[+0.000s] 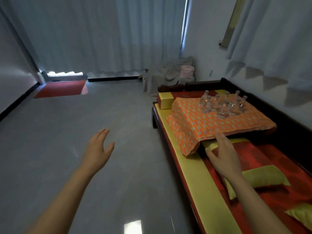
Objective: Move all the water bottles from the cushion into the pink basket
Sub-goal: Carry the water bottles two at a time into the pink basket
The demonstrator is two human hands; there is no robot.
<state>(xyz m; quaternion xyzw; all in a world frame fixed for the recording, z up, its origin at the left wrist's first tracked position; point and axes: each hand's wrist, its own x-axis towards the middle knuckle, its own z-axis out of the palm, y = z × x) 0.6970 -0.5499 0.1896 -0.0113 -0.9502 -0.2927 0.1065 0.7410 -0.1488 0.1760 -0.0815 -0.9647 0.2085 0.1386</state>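
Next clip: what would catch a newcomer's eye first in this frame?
The cluster of small clear plastic water bottles standing upright on the orange patterned cushion, on the red-and-yellow daybed at right. The open right hand rests by the cushion's near edge; the open left hand hangs above the grey floor.

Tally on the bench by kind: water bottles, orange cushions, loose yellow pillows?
Water bottles: about 8 (they overlap and are blurred)
Orange cushion: 1
Yellow pillows: 2
Total: about 11
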